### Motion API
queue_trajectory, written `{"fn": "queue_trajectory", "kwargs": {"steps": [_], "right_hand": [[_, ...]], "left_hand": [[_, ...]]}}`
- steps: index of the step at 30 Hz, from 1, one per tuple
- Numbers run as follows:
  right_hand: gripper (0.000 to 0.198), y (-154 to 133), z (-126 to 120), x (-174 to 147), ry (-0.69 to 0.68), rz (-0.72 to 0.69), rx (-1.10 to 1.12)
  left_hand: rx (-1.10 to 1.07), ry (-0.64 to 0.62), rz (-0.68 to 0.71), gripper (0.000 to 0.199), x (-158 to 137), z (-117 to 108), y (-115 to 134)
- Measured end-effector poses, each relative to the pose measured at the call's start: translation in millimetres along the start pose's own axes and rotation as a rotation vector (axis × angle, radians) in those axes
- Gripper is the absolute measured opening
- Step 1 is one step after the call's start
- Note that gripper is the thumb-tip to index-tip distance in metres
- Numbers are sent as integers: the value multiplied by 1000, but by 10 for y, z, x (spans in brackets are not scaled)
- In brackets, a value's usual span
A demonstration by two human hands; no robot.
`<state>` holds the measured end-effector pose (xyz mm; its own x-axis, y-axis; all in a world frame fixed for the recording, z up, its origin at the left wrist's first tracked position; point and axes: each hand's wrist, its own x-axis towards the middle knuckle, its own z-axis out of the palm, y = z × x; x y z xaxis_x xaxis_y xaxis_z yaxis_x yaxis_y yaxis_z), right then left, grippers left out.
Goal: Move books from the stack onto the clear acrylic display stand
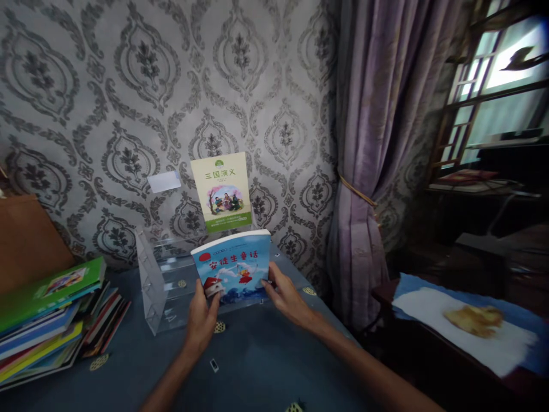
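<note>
A blue paperback book [240, 266] with red Chinese lettering is held between both hands, its cover facing me and tilted back. My left hand [203, 312] grips its lower left corner, thumb on the cover. My right hand [285, 294] is closed on its lower right edge. Behind it a clear acrylic rack [152, 286] stands on the table, partly hidden by the book. On the rack's upper rear level a cream and green book [223, 194] stands upright, cover outward. A pale label [164, 182] shows to its left.
Several books lie in a stack [43, 326] at the left, beside a brown box [34, 232]. The blue-grey tablecloth [249, 372] runs up to a patterned wall [274, 68]. A tied purple curtain [369, 143] hangs right of the table, near a side table with white cloth [429, 320].
</note>
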<state>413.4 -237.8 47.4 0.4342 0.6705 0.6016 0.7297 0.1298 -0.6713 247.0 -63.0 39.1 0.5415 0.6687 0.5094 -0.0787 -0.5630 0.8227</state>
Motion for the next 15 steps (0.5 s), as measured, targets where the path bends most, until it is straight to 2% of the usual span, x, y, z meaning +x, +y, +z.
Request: {"fn": "queue_trajectory", "kwargs": {"steps": [6,10,15], "right_hand": [[24,-104,-98,150,25,-51,38],[26,-148,-153,315,57,-104,81],[24,-271,-252,553,69,-152,149]], "left_hand": [[51,-29,80,38,128,-58,174],[97,-39,188,36,268,-118,327],[171,16,304,46,517,-165,461]]}}
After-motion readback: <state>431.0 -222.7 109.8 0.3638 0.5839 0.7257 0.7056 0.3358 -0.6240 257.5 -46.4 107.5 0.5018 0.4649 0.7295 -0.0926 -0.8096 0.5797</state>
